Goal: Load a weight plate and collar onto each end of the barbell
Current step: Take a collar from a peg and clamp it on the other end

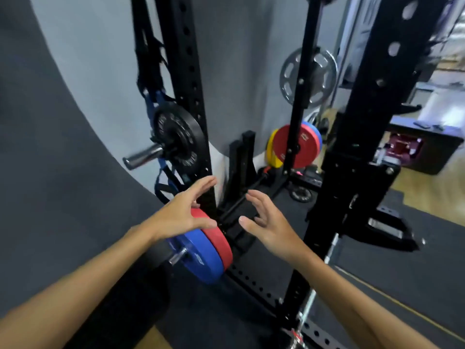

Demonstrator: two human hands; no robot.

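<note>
A blue plate (198,258) and a red plate (219,238) hang side by side on a steel storage peg (177,258) low on the black rack. My left hand (183,212) hovers over their top edge with the fingers spread, holding nothing. My right hand (266,220) is open to the right of the red plate, a short gap from it. The barbell (312,293) runs as a thin silver shaft past the rack upright at lower right. No collar is visible.
A black iron plate (176,139) sits on a chrome peg higher on the left upright (186,71). Red, blue and yellow plates (297,144) and a grey metal plate (308,76) hang farther back. Black straps dangle at left. Rubber mat covers the floor.
</note>
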